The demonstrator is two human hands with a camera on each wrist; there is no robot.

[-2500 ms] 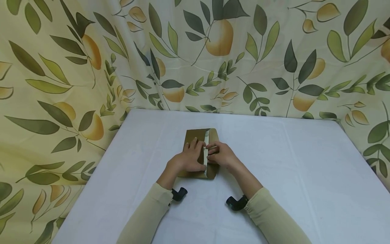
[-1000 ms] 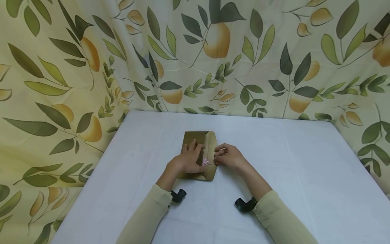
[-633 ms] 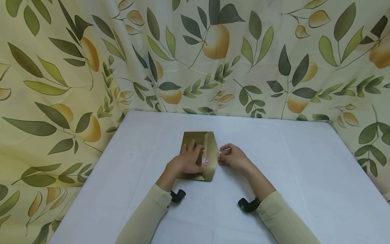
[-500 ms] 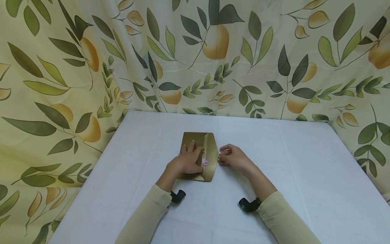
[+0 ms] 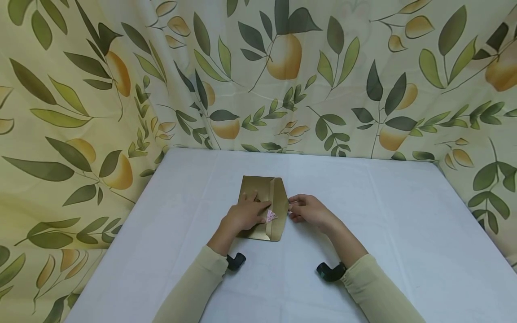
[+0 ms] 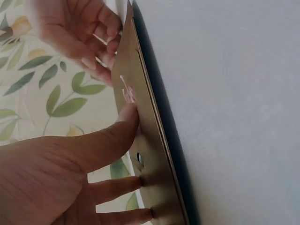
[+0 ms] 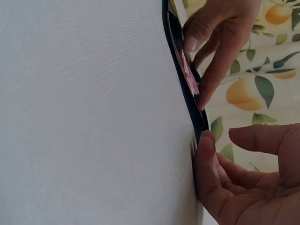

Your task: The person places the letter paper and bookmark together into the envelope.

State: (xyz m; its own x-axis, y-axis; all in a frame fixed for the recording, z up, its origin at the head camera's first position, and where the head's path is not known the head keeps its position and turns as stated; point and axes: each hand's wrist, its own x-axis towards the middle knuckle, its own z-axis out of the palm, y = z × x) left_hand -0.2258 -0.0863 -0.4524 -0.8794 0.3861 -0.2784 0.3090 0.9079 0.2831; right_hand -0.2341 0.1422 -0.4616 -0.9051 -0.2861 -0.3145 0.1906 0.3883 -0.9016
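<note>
A gold-brown envelope (image 5: 258,186) lies on the table, its pointed flap unfolded to the right. My left hand (image 5: 244,215) rests on the body with fingers and thumb fairly straight, pressing it. The thumb reaches a pink-and-white patterned piece (image 5: 271,216) that shows at the envelope's mouth; in the left wrist view the thumb tip touches this piece. My right hand (image 5: 308,210) is at the flap's tip. In the right wrist view its thumb tip (image 7: 206,138) is right at the flap's edge, with the index finger held apart from it.
A white-covered table (image 5: 363,202) surrounds the envelope. Leaf-and-fruit patterned curtains (image 5: 303,112) hang behind it and along the left side. Each wrist carries a black camera mount (image 5: 236,261) at the cuff.
The right hand has moved off the mouth to the flap's tip, and the pink piece has come into view. The pale strip along the mouth no longer shows. The left-hand fingers have shifted slightly.
</note>
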